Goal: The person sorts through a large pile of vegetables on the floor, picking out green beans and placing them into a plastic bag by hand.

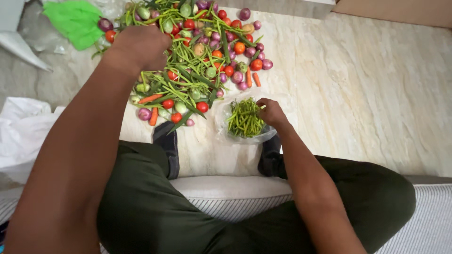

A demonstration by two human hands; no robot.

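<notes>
Nearest, dark green trousers [155, 207] over both bent knees, seated on a pale striped cushion [233, 193]; dark socked feet [167, 141] planted on the marble floor [367, 94] just ahead. Beyond the right knee, right hand [272, 113] lowered onto a clear plastic bag [223, 120] lying open on the floor, fingertips pinched on the green beans [245, 120] heaped inside it. To the left, crumpled white plastic [21, 127] by the left arm. Further out, left hand [141, 44] curled down into the pile of mixed vegetables [202, 56], knuckles up, fingers hidden beneath; cannot tell whether anything is grasped. In that pile, long green beans tangled over red tomatoes [202, 107], small purple eggplants [144, 113], orange carrots [153, 116] and pale green round ones, spread just beyond the bag. Farthest, at the top left corner, a bright green bag [75, 21] touching the pile's edge, and grey sheeting [33, 37] beside it.
</notes>
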